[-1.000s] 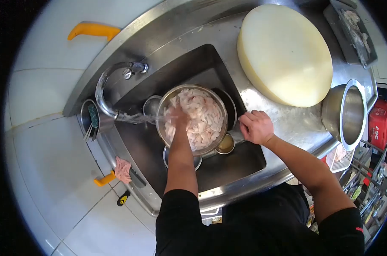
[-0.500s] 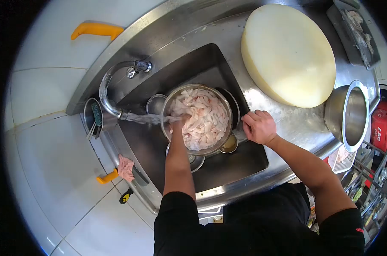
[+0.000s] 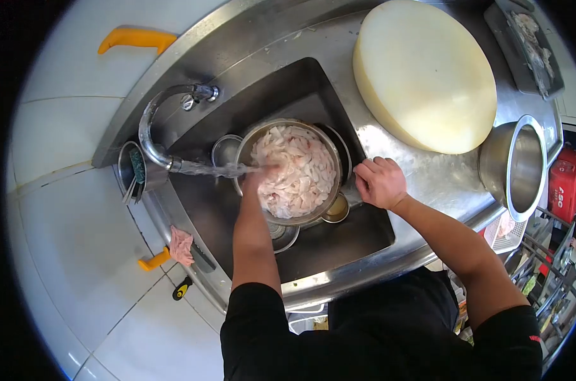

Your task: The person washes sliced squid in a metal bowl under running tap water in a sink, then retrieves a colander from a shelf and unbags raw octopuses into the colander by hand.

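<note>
My left hand (image 3: 267, 174) is reaching into the bowl (image 3: 330, 202) of pale pieces (image 3: 304, 181) in the sink (image 3: 345, 251); blur is hiding its fingers, so I cannot tell their grip. My right hand (image 3: 382, 184) is curling loosely at the sink edge; whether it is gripping anything, I cannot tell. Water (image 3: 213, 169) from the tap (image 3: 146, 130) is landing beside my left hand. In my judgement, sound handling is calling for lifting pieces from the bottom, turning them gently through the stream and holding the rim level against spillage
</note>
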